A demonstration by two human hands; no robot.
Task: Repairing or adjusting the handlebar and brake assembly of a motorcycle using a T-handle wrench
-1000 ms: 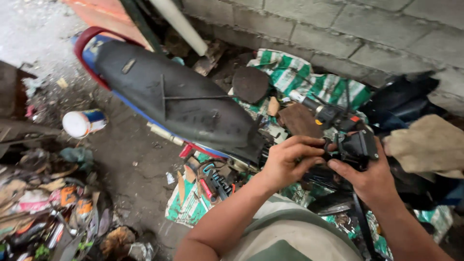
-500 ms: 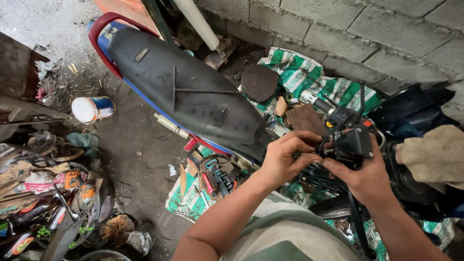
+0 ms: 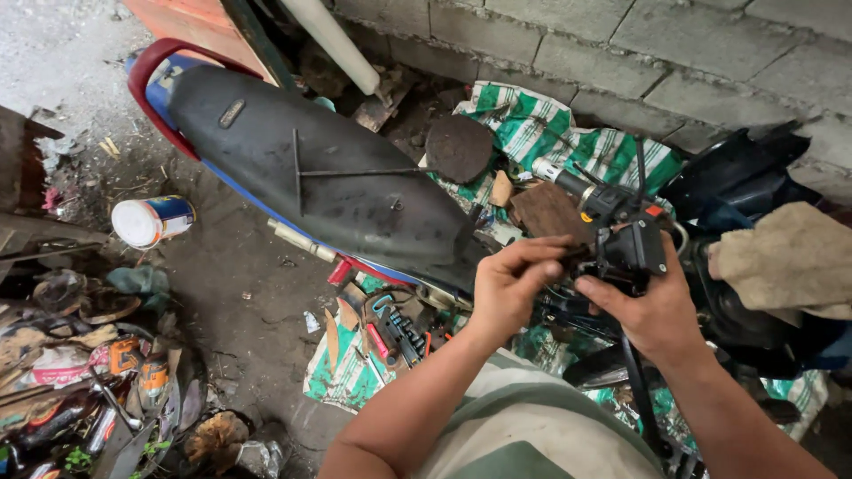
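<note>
A black handlebar switch unit (image 3: 632, 241) with a red button and trailing cables is held up in front of me. My right hand (image 3: 652, 310) grips it from below. My left hand (image 3: 515, 282) pinches its left side with thumb and fingertips. Just behind it lies a handlebar end (image 3: 568, 184) with a silver-tipped grip. A long black motorcycle seat (image 3: 328, 177) with a red and blue edge lies upside down to the left of my hands.
Pliers and other hand tools (image 3: 395, 328) lie on a green striped sack (image 3: 541, 133). A white tin (image 3: 151, 220) lies on the dirt floor at left. Scrap and rubbish (image 3: 80, 390) fill the lower left. A block wall (image 3: 621, 44) runs behind; a tan cloth (image 3: 790, 262) covers black parts at right.
The view has shifted, so the seat and tin sit lower and more to the right. Both hands stay on the switch unit, with my left fingers reaching a little further onto it.
</note>
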